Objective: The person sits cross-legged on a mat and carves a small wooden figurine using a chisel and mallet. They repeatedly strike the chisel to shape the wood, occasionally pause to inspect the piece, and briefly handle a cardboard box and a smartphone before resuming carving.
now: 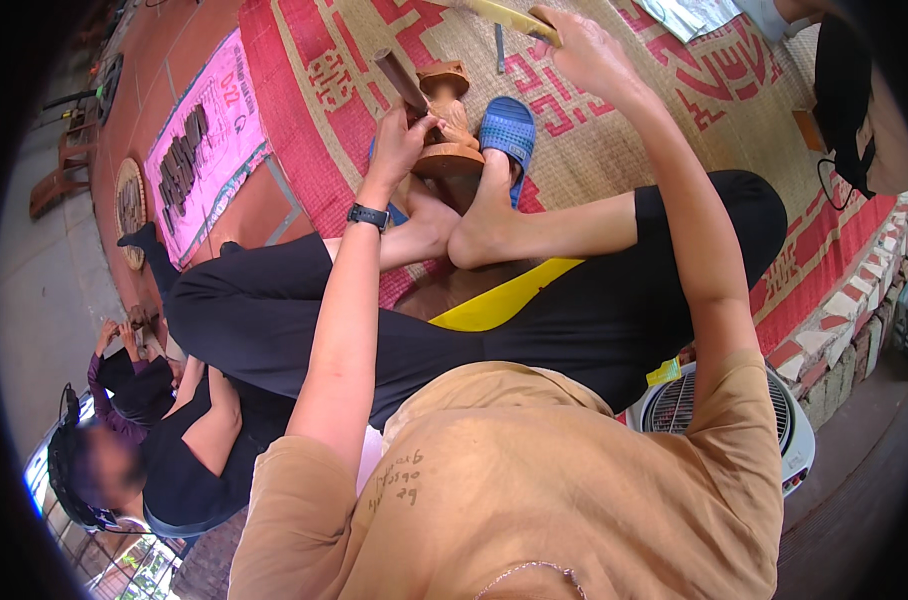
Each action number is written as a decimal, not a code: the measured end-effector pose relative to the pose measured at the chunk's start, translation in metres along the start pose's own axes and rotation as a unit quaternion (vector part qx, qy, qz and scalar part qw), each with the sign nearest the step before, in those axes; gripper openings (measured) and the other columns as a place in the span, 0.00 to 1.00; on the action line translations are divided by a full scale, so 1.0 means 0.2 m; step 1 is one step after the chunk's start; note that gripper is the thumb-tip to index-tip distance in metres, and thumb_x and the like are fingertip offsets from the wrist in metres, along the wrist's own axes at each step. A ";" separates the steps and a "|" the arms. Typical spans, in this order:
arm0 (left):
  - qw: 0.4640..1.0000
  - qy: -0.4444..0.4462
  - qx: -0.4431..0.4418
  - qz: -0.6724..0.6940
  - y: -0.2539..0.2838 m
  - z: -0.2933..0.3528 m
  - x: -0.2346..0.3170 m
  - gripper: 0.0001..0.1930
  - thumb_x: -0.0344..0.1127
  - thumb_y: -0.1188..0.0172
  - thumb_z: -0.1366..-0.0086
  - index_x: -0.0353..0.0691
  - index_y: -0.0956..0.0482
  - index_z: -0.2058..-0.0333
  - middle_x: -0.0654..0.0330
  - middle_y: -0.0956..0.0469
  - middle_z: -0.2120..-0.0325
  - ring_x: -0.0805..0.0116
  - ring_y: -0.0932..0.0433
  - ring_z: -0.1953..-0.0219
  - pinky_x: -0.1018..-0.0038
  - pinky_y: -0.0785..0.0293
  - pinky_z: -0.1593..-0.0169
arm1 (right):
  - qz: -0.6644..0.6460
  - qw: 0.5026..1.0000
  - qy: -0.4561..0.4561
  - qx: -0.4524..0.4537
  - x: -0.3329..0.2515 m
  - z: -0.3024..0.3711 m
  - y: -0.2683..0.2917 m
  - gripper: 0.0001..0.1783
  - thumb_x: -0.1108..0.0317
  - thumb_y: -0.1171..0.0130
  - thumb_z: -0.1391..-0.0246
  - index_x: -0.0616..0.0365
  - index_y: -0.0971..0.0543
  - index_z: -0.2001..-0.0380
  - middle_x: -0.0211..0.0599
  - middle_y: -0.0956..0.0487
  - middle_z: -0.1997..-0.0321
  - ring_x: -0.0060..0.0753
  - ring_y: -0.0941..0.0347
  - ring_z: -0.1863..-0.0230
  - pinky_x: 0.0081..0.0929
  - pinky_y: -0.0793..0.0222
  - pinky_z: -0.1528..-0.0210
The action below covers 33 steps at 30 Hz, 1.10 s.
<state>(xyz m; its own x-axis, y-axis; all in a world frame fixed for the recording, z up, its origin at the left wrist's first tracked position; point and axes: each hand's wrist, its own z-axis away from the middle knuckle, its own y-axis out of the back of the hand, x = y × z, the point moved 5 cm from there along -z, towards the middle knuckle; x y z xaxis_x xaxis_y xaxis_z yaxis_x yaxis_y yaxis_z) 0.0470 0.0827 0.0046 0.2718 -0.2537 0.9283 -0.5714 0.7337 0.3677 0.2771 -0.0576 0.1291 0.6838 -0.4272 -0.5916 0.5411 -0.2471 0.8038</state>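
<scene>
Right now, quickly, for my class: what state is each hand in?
Left hand: closed, holding a brown bar by the carved wooden piece.
Right hand: closed, holding a yellowish tool.

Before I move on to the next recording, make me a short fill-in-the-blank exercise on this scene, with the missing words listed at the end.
1. The left hand holds a stick-shaped piece coloured ____.
2. The watch is on the person's ____ wrist.
3. The sandal beside the carved wooden piece is mainly ____.
4. The right hand holds a long tool coloured ____.

Missing words: brown; left; blue; yellow.
</scene>
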 end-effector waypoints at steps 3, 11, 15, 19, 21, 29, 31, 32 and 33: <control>0.999 0.002 0.008 -0.038 0.01 0.00 0.05 0.10 0.28 0.41 0.39 0.31 0.29 0.61 0.50 0.19 0.69 0.62 0.18 0.64 0.70 0.26 0.61 | 0.002 1.000 0.013 -0.004 0.00 -0.01 0.00 0.24 0.59 0.41 0.51 0.56 0.26 0.51 0.55 0.23 0.58 0.56 0.26 0.55 0.47 0.30 0.56; 0.986 -0.029 0.008 -0.161 -0.01 -0.01 0.03 0.11 0.27 0.41 0.40 0.31 0.30 0.60 0.49 0.20 0.70 0.57 0.18 0.64 0.68 0.25 0.62 | 0.038 0.995 0.067 0.065 0.10 -0.04 -0.15 0.19 0.70 0.47 0.43 0.53 0.27 0.47 0.50 0.21 0.61 0.48 0.23 0.58 0.41 0.29 0.56; 0.991 -0.017 -0.025 -0.130 -0.01 -0.03 0.03 0.14 0.29 0.38 0.44 0.31 0.28 0.60 0.42 0.22 0.70 0.42 0.22 0.64 0.59 0.28 0.62 | -0.028 0.996 0.066 0.045 0.10 -0.08 -0.17 0.22 0.72 0.48 0.50 0.51 0.26 0.49 0.50 0.21 0.62 0.53 0.24 0.58 0.45 0.29 0.59; 0.993 -0.034 -0.019 -0.108 -0.02 -0.02 0.02 0.11 0.27 0.40 0.42 0.30 0.28 0.61 0.44 0.21 0.72 0.49 0.19 0.67 0.63 0.26 0.64 | -0.067 0.994 0.074 0.049 0.11 -0.11 -0.18 0.15 0.71 0.48 0.44 0.54 0.24 0.53 0.38 0.22 0.70 0.29 0.29 0.72 0.30 0.34 0.68; 1.000 0.020 0.001 0.016 -0.01 -0.02 0.01 0.09 0.25 0.41 0.41 0.30 0.28 0.62 0.48 0.21 0.73 0.56 0.18 0.67 0.66 0.25 0.64 | -0.106 0.992 0.054 0.047 0.11 -0.10 -0.18 0.14 0.71 0.48 0.44 0.54 0.23 0.54 0.35 0.23 0.72 0.24 0.30 0.73 0.28 0.34 0.69; 0.999 0.012 0.004 -0.046 0.01 -0.01 0.02 0.08 0.25 0.41 0.41 0.31 0.29 0.63 0.52 0.21 0.73 0.63 0.18 0.65 0.70 0.25 0.63 | -0.097 0.995 0.026 0.029 0.13 -0.09 -0.18 0.17 0.71 0.47 0.45 0.54 0.24 0.50 0.42 0.22 0.71 0.33 0.27 0.74 0.33 0.32 0.70; 0.995 -0.004 0.006 -0.096 0.01 -0.02 0.04 0.10 0.26 0.40 0.41 0.31 0.29 0.63 0.50 0.20 0.72 0.59 0.18 0.65 0.69 0.26 0.63 | -0.091 0.995 0.030 0.026 0.13 -0.09 -0.18 0.18 0.71 0.47 0.45 0.55 0.25 0.50 0.42 0.22 0.71 0.33 0.27 0.74 0.33 0.32 0.69; 0.997 0.003 0.009 -0.076 0.01 -0.01 0.03 0.10 0.27 0.40 0.42 0.31 0.29 0.63 0.49 0.20 0.71 0.56 0.18 0.64 0.67 0.26 0.62 | -0.091 0.995 0.030 0.023 0.12 -0.09 -0.17 0.16 0.71 0.47 0.44 0.54 0.24 0.52 0.38 0.23 0.72 0.29 0.29 0.75 0.31 0.34 0.70; 0.998 0.010 0.011 -0.056 0.01 -0.01 0.03 0.11 0.27 0.39 0.42 0.31 0.29 0.62 0.48 0.20 0.70 0.54 0.19 0.64 0.66 0.26 0.62 | -0.091 0.995 0.030 0.019 0.10 -0.08 -0.17 0.14 0.71 0.47 0.43 0.54 0.23 0.53 0.33 0.24 0.74 0.24 0.32 0.77 0.29 0.36 0.71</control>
<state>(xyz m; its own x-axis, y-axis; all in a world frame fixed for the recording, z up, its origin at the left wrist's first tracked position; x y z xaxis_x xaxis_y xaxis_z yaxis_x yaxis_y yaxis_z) 0.0480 0.0842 0.0113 0.3502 -0.3209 0.8800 -0.5534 0.6871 0.4708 0.2809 -0.0432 0.0893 0.6048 -0.3195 -0.7295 0.6406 -0.3489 0.6840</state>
